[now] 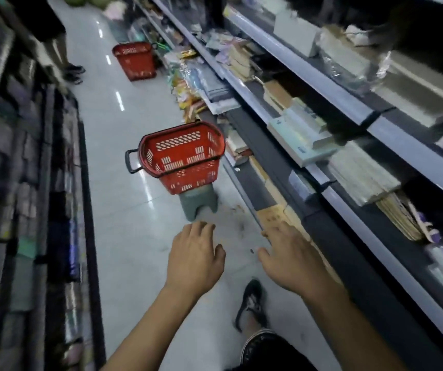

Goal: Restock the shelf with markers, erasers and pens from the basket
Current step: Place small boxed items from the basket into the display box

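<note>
Red basket (182, 156) on grey stool (198, 203) mid-aisle, beside shelf (348, 103) at right. Left hand (194, 259) outstretched, fingers relaxed, holding nothing. Right hand (292, 259) likewise spread, empty, near shelf's bottom edge. Contents of basket unclear.

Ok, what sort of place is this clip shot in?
Most likely a shop aisle, in the stationery or book section. Long tiered shelves carry stacked books and paper goods, and two red shopping baskets stand in the aisle, the near basket on a small stool.
</note>
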A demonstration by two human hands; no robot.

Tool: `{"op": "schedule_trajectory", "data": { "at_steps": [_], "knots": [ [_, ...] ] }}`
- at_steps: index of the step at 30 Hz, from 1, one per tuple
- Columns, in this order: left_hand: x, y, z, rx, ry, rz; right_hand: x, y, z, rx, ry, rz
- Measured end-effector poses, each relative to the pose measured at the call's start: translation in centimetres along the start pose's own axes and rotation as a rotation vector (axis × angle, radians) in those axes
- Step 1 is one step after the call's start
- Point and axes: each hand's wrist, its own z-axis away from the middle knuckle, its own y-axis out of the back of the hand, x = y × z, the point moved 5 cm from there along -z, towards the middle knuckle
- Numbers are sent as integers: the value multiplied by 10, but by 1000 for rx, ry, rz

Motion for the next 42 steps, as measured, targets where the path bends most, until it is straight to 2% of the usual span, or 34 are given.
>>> {"op": "schedule_trajectory", "data": {
  "at_steps": [6,11,19,25,30,33,42],
  "knots": [
    [-59,-1,-99,10,171,29,-35,-13,-143,-68,186,-20],
    [-93,-2,-174,-5,312,58,-54,-14,-250,-157,264,-3],
    [-149,-13,-272,-88,431,33,-92,-18,-381,-228,366,10],
    [-206,-24,-349,-147,442,47,-117,-40,-469,-321,363,54],
    [-264,-31,-428,-148,396,100,-144,-55,-548,-364,291,60],
    [-303,-36,-467,-176,427,143,-164,-63,-589,-411,250,70],
    [-367,-69,-563,-334,424,179,-180,-97,-687,-513,165,24]
  ]
}}
